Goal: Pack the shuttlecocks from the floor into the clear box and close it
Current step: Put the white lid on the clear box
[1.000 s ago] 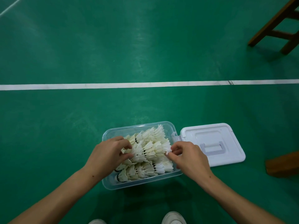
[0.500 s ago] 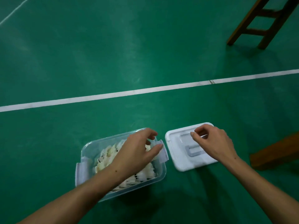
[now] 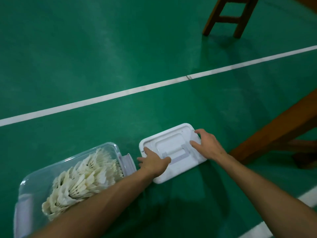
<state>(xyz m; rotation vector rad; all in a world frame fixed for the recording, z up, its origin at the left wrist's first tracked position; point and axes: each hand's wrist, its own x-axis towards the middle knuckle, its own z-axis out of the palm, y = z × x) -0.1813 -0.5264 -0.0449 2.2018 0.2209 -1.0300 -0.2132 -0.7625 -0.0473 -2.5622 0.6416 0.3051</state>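
The clear box [image 3: 32,182] stands on the green floor at the lower left, open and filled with white feather shuttlecocks [image 3: 82,177]. My left forearm crosses over its near right corner. Its white lid [image 3: 173,142] lies flat on the floor just right of the box, handle side up. My left hand [image 3: 152,161] rests on the lid's left edge with fingers stretched out and the thumb near the handle. At the lid's right edge, my right hand [image 3: 208,145] has its thumb on top and its fingers curled over the far corner.
A grey latch flap [image 3: 128,162] sticks out from the box's right end toward the lid. A wooden bench leg [image 3: 274,133] slants down close to the right of the lid. A wooden stool [image 3: 228,16] stands at the top right. A white court line [image 3: 103,98] crosses the floor.
My left hand left the box and reached across to the lid's left edge. My right hand slid from the lid's handle to its right edge. The view swung right.
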